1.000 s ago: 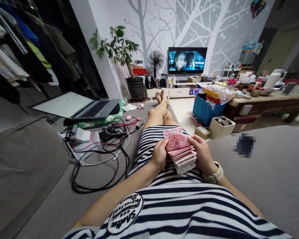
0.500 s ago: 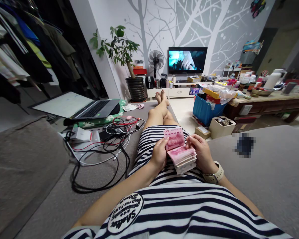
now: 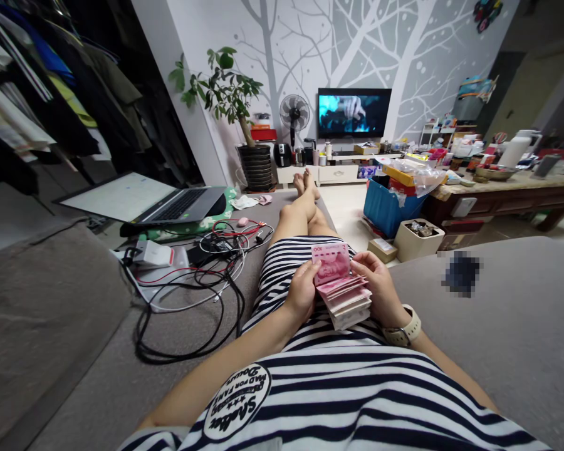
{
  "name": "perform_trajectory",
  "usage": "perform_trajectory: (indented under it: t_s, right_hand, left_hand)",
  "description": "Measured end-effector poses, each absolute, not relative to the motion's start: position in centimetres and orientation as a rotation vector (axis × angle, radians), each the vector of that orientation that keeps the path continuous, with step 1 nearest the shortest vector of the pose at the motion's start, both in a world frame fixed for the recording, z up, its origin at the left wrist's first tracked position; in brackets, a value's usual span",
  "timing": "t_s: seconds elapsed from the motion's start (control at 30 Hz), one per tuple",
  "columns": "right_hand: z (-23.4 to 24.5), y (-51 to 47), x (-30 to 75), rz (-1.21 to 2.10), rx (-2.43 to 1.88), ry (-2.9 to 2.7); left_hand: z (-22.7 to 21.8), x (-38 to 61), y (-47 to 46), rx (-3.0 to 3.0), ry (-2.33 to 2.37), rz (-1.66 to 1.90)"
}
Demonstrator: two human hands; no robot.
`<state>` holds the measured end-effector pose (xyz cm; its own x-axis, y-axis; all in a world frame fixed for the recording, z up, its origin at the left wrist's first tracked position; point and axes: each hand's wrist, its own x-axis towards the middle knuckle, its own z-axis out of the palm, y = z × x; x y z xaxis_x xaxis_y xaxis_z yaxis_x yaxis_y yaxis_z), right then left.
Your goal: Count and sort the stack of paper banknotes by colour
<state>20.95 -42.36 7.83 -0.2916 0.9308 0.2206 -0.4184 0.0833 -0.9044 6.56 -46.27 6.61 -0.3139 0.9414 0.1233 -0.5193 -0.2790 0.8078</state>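
Observation:
A thick stack of folded banknotes (image 3: 350, 300) is held above my lap, pink notes on top and paler ones lower down. My left hand (image 3: 303, 289) is closed around its left side, the thumb pressed on the face of an upright pink 100 banknote (image 3: 331, 265). My right hand (image 3: 378, 282) is at the stack's right side, thumb and forefinger pinched at the upright note's right edge. The other right fingers are curled. On the right wrist is a watch with a pale strap (image 3: 407, 327).
On the sofa (image 3: 432, 363) to my left lie an open laptop (image 3: 178, 205) and tangled cables (image 3: 192, 341). A blue bin (image 3: 388, 203), a cream container (image 3: 418, 239) and a cluttered table (image 3: 498, 188) stand at the right. A television (image 3: 354, 113) is on ahead.
More of the pink notes' edges show fanned at the top of the stack. The upright note has shifted slightly right, its face now fuller in view. Both hands stay nearly in place.

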Motion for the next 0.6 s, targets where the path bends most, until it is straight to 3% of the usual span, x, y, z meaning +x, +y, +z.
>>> perform_trajectory:
  t_s: [0.6]
  right_hand:
    - [7.75,-42.16,21.02,1.540,-0.649,-1.182]
  left_hand:
    - [6.54,6.54,-46.46,0.809,0.816,1.734]
